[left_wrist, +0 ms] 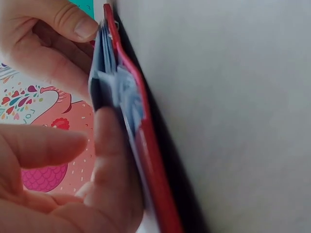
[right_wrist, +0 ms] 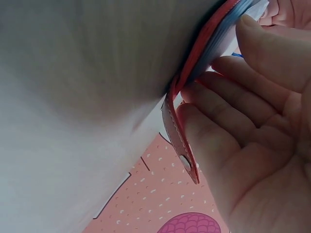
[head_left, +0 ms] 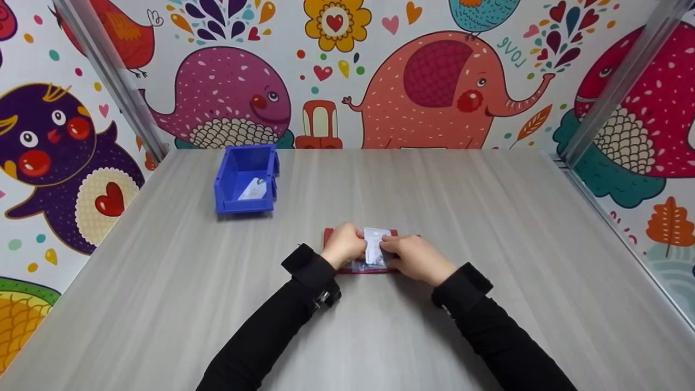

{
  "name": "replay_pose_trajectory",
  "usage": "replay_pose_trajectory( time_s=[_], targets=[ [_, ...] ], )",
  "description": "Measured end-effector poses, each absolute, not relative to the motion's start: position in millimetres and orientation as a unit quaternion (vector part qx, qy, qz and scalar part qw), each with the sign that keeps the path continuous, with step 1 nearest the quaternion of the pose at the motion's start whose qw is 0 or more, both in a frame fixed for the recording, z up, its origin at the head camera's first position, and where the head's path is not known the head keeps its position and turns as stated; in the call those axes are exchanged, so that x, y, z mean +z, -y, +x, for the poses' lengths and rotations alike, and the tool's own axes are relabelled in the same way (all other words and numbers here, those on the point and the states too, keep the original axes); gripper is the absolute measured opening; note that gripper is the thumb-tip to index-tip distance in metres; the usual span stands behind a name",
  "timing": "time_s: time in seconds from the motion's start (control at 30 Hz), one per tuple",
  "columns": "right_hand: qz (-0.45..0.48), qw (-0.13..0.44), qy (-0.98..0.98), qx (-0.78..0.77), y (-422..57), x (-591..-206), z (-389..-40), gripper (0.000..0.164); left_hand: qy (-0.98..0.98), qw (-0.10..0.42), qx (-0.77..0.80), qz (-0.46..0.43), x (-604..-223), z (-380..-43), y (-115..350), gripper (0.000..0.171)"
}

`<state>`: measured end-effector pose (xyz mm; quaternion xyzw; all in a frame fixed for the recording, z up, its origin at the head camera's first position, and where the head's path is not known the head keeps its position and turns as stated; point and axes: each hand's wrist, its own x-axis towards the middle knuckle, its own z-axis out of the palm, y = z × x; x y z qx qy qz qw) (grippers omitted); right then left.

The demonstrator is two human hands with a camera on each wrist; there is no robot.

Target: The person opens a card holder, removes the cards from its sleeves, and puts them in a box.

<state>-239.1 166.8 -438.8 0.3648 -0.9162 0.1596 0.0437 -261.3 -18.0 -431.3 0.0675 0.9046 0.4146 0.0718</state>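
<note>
A red card holder point(head_left: 347, 270) with clear bluish sleeves point(left_wrist: 109, 53) lies on the table between the hands. A snap strap point(right_wrist: 181, 136) sticks out from its right end. A white card point(head_left: 374, 244) lies over the sleeves, its lower edge at them; how far it is inside cannot be told. My right hand point(head_left: 418, 258) pinches the card's right side, thumb on top, its other fingers beside the holder. My left hand point(head_left: 346, 245) is at the holder's left part; in the left wrist view one straight finger point(left_wrist: 108, 141) touches the sleeves, with the thumb apart from it.
A blue plastic bin point(head_left: 244, 205) stands at the back left of the table, with a white card point(head_left: 254, 189) inside. Printed walls point(head_left: 326, 70) with metal corner posts point(head_left: 111, 76) enclose the table point(head_left: 488, 217) at the back and sides.
</note>
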Motion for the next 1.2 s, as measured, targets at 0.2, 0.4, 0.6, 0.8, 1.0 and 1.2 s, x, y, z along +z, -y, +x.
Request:
replay_pose_trajectory(
  time_s=[0.2, 0.4, 0.6, 0.8, 1.0, 1.2],
  targets=[
    [0.376, 0.051, 0.911, 0.161, -167.0, -438.2, -239.1, 0.022, -0.909, 0.062, 0.405, 0.073, -432.4, -263.8, 16.4, 0.032],
    [0.376, 0.054, 0.911, 0.161, -167.3, -438.3, -239.1, 0.024, -0.908, 0.048, 0.41, 0.075, -435.4, -265.7, 15.0, 0.038],
    [0.373, 0.052, 0.912, 0.161, -167.3, -438.5, -239.2, 0.025, -0.915, 0.043, 0.392, 0.079, -435.6, -267.7, 14.4, 0.041],
    [0.371, 0.05, 0.913, 0.162, -166.6, -438.2, -238.6, 0.023, -0.917, 0.061, 0.388, 0.072, -435.8, -270.4, 14.1, 0.043],
    [0.375, 0.059, 0.911, 0.161, -165.5, -439.0, -238.9, 0.018, -0.922, 0.063, 0.374, 0.075, -434.0, -270.5, 14.5, 0.044],
    [0.367, 0.056, 0.914, 0.166, -165.3, -439.4, -238.1, 0.02, -0.92, 0.069, 0.38, 0.066, -433.5, -270.3, 14.1, 0.043]
  ],
)
